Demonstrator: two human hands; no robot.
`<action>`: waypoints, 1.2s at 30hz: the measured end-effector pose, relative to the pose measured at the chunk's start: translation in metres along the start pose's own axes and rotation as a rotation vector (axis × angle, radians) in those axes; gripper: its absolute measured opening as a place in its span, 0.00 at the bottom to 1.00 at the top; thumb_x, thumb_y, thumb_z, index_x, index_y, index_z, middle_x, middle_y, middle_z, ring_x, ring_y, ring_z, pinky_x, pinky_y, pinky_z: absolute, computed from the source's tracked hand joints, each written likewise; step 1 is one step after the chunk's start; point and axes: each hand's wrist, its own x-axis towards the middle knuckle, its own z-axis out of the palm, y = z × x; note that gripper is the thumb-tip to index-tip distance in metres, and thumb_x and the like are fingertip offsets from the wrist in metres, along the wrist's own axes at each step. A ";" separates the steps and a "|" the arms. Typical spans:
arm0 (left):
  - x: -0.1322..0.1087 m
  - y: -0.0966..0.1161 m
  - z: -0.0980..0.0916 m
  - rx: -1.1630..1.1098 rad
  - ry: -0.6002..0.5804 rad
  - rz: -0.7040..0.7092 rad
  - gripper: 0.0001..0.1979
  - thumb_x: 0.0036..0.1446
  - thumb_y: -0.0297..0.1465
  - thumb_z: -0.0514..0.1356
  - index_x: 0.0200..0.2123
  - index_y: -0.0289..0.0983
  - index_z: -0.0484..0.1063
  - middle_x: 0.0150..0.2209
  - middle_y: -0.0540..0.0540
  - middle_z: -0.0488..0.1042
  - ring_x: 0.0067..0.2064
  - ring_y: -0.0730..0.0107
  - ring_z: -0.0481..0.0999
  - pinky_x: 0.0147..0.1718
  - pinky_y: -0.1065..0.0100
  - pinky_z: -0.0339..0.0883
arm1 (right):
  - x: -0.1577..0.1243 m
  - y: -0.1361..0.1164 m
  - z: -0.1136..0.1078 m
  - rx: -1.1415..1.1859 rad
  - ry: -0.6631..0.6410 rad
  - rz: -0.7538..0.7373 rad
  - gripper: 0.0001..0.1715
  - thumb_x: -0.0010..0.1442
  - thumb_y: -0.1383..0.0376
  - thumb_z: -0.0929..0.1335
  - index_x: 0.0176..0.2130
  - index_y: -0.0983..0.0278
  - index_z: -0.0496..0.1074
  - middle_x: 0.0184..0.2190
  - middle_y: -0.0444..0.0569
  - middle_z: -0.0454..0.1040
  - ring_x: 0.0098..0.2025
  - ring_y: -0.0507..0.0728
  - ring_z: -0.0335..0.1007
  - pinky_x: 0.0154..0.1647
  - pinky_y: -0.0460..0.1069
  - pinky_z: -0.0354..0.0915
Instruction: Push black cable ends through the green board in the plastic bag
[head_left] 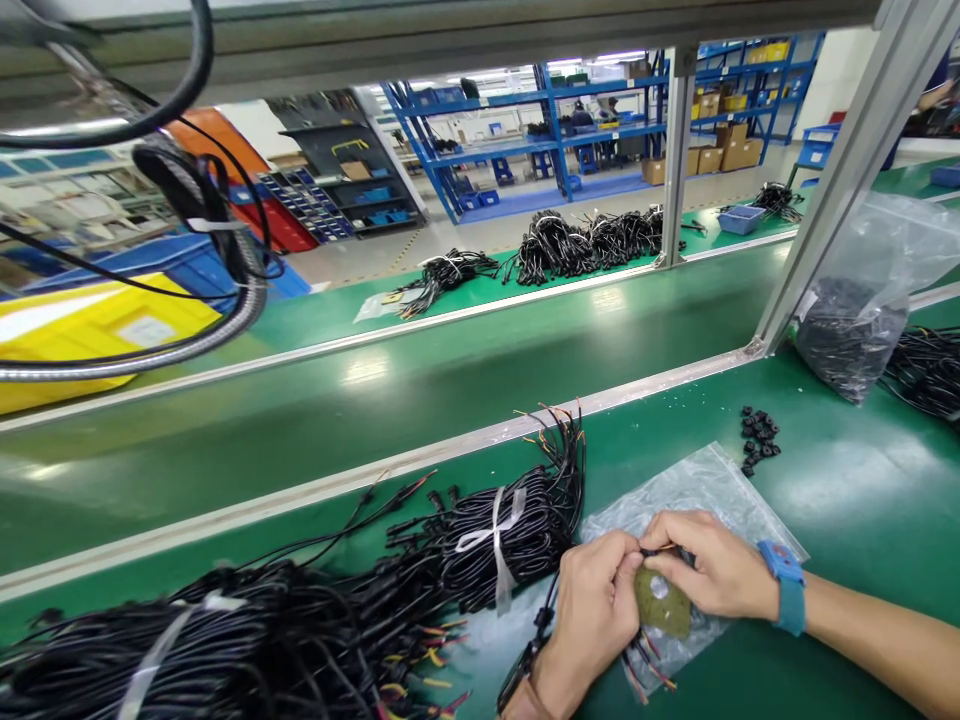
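My left hand is closed in a pinch on a thin black cable, which runs back past the wrist. Bare red and yellow wire ends stick out below its fingers. Fingertips almost touching it, my right hand pinches the cable's dark end, where a bit of orange wire shows; the exact grip is partly hidden. Under both hands lies an olive-green piece with a pale round spot, on a clear plastic bag. Just left of my left hand is a black cable bundle tied with white ribbon.
A larger tied heap of black cables fills the front left. Several small black parts lie beyond the bag. At right stand a metal post and a filled clear bag. A hose hangs at upper left.
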 end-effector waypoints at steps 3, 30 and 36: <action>-0.001 0.000 0.001 0.024 -0.008 0.004 0.15 0.68 0.28 0.51 0.26 0.39 0.64 0.21 0.52 0.65 0.22 0.72 0.67 0.23 0.68 0.52 | 0.001 -0.001 0.001 -0.010 -0.007 0.003 0.06 0.70 0.65 0.63 0.41 0.62 0.70 0.35 0.48 0.76 0.36 0.56 0.73 0.38 0.50 0.66; -0.002 -0.005 0.003 -0.036 -0.011 -0.039 0.12 0.69 0.29 0.52 0.31 0.39 0.69 0.25 0.51 0.70 0.27 0.71 0.70 0.29 0.69 0.57 | 0.002 0.001 0.000 0.011 0.022 -0.005 0.02 0.66 0.67 0.65 0.40 0.62 0.70 0.30 0.45 0.74 0.31 0.54 0.69 0.31 0.48 0.60; -0.003 -0.007 0.004 -0.022 -0.022 -0.067 0.11 0.69 0.29 0.52 0.32 0.39 0.68 0.26 0.51 0.71 0.27 0.70 0.71 0.29 0.69 0.56 | 0.002 0.004 0.001 -0.001 0.045 0.029 0.02 0.64 0.68 0.66 0.39 0.62 0.70 0.30 0.45 0.74 0.31 0.54 0.69 0.30 0.47 0.60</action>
